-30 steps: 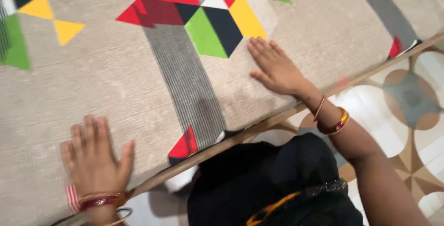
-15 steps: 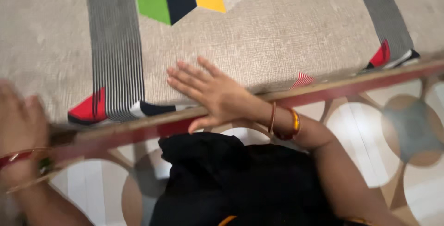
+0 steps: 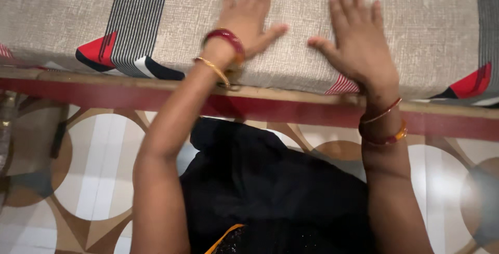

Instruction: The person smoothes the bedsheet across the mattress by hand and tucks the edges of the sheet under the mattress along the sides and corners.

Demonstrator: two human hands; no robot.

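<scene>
A beige bedsheet of coarse, woven-looking cloth covers the mattress along the top of the view, printed with a band of fine black and white stripes and with red, black and white triangles near its lower edge. Both of the person's hands lie flat on it, palms down, side by side and slightly apart. The left hand has its fingers spread open and gripping nothing, thumb pointing right; a glossy red bangle and a thin gold bangle circle its wrist. The right hand is likewise open and splayed, thumb pointing left toward the other thumb, with a thin bangle and a red and amber one on its wrist. Just below the sheet's edge runs a straight wooden bed rail, pale on top and dark red on its face. Beneath lies a smooth tiled floor patterned with brown, white and grey circles, and black clothing fills the lower middle.
</scene>
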